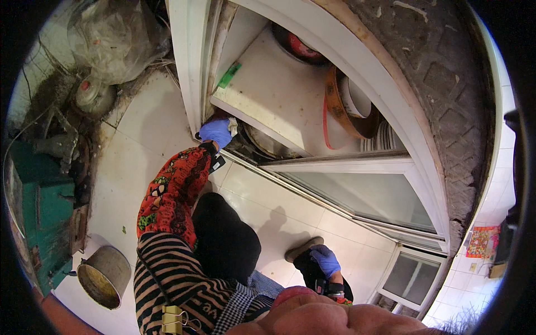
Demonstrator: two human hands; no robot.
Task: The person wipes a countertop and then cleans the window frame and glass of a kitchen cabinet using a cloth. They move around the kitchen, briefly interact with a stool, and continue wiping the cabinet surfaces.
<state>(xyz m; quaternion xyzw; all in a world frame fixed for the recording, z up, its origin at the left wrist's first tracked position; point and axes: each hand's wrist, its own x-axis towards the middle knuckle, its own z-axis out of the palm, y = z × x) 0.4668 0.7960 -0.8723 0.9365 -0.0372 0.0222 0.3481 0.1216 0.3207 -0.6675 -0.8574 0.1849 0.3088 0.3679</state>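
My left hand [215,132], in a blue glove, reaches into the lower opening of a white-framed cabinet. Its fingers close on a crumpled whitish cloth [233,126] beside the frame post [188,67]. Dark round cookware [268,140] lies under the shelf board [268,121], near this hand; the lower interior is partly hidden. My right hand [325,258], gloved in blue too, rests empty on my dark-trousered knee, above a brown shoe [305,248]. A dark device is strapped at each wrist. The patterned red sleeve [171,197] covers my left forearm.
A glazed sliding door [360,194] stands right of the opening. On the shelf are a brown round-rimmed sieve or steamer ring [349,117], stacked plates [381,136] and a green strip [229,75]. A metal pot [104,277], a green metal box [52,205] and a plastic bag [115,42] stand left.
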